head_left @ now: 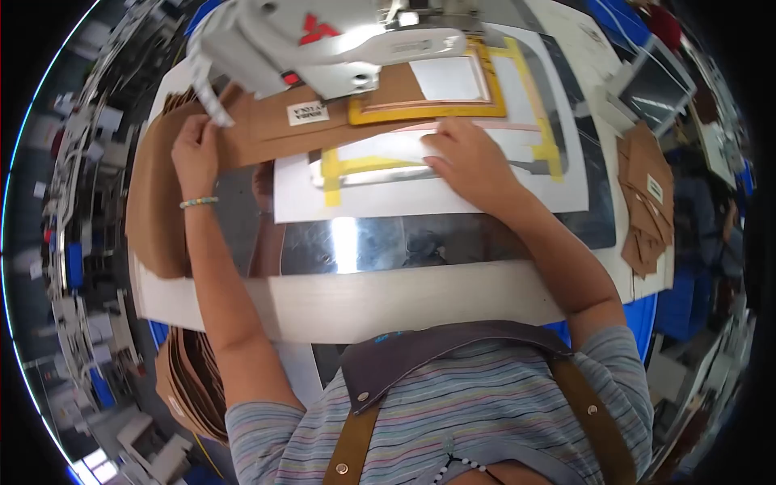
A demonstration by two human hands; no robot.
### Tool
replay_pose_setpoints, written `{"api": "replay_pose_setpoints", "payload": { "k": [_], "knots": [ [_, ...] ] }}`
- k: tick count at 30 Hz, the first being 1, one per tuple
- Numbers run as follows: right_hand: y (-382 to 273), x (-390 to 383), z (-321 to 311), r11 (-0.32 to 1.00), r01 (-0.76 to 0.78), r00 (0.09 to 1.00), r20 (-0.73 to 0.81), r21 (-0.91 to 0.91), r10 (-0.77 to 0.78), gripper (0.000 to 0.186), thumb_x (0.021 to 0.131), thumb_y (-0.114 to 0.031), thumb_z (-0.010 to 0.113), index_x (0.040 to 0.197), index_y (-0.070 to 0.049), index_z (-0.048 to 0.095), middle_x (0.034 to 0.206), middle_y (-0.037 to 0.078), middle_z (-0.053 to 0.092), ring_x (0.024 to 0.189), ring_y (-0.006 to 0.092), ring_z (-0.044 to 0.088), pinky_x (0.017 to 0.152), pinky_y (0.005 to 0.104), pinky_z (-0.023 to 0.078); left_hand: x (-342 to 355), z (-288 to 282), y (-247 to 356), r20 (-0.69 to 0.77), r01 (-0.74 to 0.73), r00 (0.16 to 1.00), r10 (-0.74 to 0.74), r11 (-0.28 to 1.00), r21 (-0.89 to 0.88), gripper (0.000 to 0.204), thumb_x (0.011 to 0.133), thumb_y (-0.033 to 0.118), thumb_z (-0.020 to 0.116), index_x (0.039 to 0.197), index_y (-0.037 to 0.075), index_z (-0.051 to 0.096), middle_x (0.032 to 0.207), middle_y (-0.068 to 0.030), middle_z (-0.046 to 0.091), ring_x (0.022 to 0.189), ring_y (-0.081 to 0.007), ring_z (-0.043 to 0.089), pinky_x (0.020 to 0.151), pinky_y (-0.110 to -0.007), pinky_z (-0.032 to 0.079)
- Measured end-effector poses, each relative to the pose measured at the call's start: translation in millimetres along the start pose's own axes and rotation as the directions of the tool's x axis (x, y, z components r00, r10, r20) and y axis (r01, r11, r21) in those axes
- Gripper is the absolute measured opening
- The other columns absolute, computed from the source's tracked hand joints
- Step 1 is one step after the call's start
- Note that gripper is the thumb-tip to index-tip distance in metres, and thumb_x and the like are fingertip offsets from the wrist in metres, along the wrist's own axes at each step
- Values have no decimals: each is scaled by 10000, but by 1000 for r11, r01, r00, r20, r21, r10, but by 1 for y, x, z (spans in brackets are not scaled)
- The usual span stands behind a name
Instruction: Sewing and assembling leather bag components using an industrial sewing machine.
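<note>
A flat brown panel (257, 139) with a white label (308, 113) stretches across under the sewing machine head (299, 52). Its right part lies beneath a yellow rectangular frame (428, 115). My left hand (196, 152) is closed on the panel's left end, beside a stack of brown pieces (153, 194). Just below the frame, my right hand (477, 168) is closed with thumb and fingers pinched together; what they hold, if anything, is hidden. Under that hand is a white sheet (372, 200) with strips of yellow tape (333, 182).
A shiny metal plate (388, 246) covers the table's middle, with a pale table edge (404, 299) in front. At the right lie several brown pieces (647, 198) and a small screen (653, 85). More brown pieces (190, 380) hang low at the left.
</note>
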State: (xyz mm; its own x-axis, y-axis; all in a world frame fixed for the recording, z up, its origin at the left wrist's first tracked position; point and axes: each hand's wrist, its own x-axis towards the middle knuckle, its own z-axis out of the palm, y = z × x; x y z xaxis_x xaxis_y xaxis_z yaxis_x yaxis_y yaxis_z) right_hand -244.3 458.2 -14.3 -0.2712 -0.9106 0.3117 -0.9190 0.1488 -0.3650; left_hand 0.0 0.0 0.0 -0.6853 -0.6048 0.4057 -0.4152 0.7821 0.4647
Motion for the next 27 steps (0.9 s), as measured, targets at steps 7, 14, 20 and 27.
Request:
{"api": "replay_pose_setpoints", "payload": {
  "k": [7,14,20,27],
  "knots": [
    [-10,8,11,964,-14,991,-127,264,49,280,923,-91,755,1195,-34,713,1067,154,673,1013,333,664,933,399,520,-155,-269,-28,-542,139,717,-437,853,-504,360,999,29,741,1349,2,664,1220,-129,759,1076,-140,722,925,-247,566],
    [-10,9,3,928,-218,968,-53,301,244,243,965,-147,751,1083,65,745,1035,140,757,951,223,695,920,310,514,-381,-375,-67,-821,472,364,-440,847,-245,360,996,-76,625,1341,-18,708,1355,-155,719,1085,-191,738,847,-296,614],
    [-6,7,7,966,-163,976,-112,198,188,262,1000,-181,736,1064,73,734,1010,125,746,956,246,690,956,312,495,-590,-362,-119,-785,468,-125,-606,662,-585,357,964,-184,525,1241,-88,729,1216,-170,758,1005,-220,756,889,-327,636],
    [-12,8,8,976,-73,991,-96,204,94,272,1063,-172,646,1152,77,708,1181,126,667,1122,266,635,1031,331,459,-707,-340,-92,-802,747,-266,-535,411,-522,316,953,-40,635,1243,-16,757,1152,-148,782,844,-255,749,750,-368,611]
  ]
}}
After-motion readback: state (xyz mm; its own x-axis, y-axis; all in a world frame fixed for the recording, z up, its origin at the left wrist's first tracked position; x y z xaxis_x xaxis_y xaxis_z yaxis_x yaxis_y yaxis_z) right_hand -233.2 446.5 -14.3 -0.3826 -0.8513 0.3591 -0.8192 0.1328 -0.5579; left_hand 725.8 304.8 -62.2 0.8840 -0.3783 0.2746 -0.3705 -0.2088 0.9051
